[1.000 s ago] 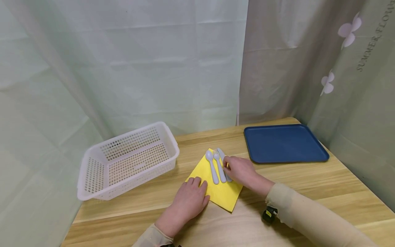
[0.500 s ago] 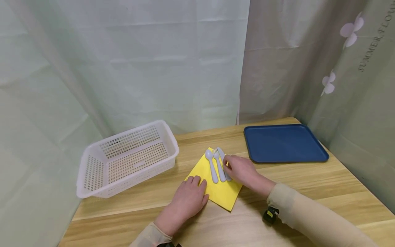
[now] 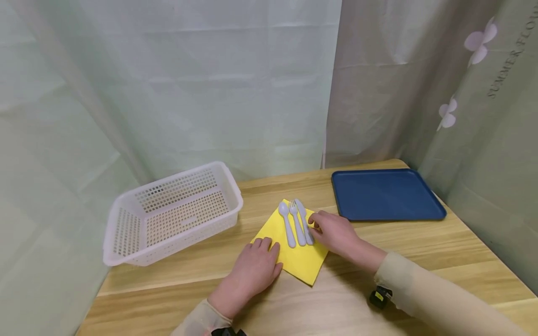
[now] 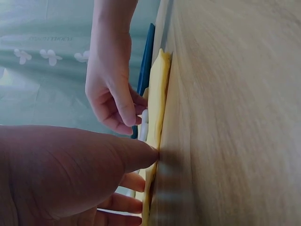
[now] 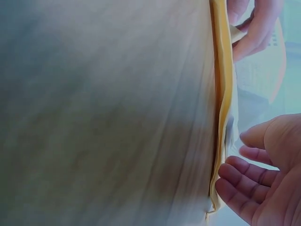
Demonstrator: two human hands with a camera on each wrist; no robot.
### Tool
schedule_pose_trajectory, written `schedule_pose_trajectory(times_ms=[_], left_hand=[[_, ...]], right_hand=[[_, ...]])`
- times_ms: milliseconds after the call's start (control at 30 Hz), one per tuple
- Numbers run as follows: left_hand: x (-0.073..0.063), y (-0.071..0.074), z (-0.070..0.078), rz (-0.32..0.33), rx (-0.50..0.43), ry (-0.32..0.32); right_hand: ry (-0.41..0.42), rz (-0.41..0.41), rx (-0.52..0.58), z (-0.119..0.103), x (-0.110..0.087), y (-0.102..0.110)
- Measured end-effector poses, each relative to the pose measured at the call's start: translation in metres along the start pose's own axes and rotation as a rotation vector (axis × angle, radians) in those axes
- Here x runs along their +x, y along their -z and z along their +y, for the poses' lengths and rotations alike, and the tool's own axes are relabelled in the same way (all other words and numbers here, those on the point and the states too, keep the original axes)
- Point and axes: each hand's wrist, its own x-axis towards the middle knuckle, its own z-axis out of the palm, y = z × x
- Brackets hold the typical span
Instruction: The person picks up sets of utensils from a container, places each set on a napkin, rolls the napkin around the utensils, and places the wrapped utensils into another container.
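A folded yellow napkin (image 3: 300, 266) lies turned cornerwise on the wooden table. On top of it, side by side, are a pale grey spoon (image 3: 288, 231), a fork (image 3: 298, 227) and a knife (image 3: 304, 217). My left hand (image 3: 255, 267) rests with extended fingers on the napkin's left edge; its thumb (image 4: 141, 155) touches the edge in the left wrist view. Just right of the knife handle is my right hand (image 3: 334, 232), fingers loosely bent and holding nothing. In the right wrist view the right hand's fingers (image 5: 247, 179) are spread beside the napkin edge (image 5: 225, 80).
A white perforated basket (image 3: 233, 221) stands at the left of the table (image 3: 176, 289). At the back right lies a blue tray (image 3: 388, 193), close beyond the right hand. Pale curtains (image 3: 210, 93) surround the far edge and sides.
My right hand has drawn slightly right, away from the knife, and its fingers have loosened, so the knife shows along its length. The left hand stays on the napkin.
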Motion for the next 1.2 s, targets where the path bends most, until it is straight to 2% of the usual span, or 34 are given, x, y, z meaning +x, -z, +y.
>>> schedule_pose_trajectory(times_ms=[200,433,667,833,1000,1200], left_hand=[[0.000,0.000,-0.001,0.002,0.012,-0.005],[0.001,-0.002,-0.001,0.067,0.047,-0.049],[0.003,-0.003,0.001,0.102,0.064,-0.092],[0.002,-0.002,0.004,0.144,0.051,-0.139],[0.000,-0.001,0.006,0.182,0.032,-0.224],[-0.003,0.000,0.009,0.187,0.022,-0.269]], right_hand=[[0.043,-0.005,-0.037,0.003,-0.008,0.001],[0.109,0.027,-0.055,0.006,-0.021,0.003],[0.172,0.056,-0.079,0.008,-0.036,0.007],[0.219,0.045,-0.069,0.011,-0.043,0.010],[0.275,0.012,-0.041,0.016,-0.050,0.011],[0.357,-0.014,-0.021,0.019,-0.056,0.011]])
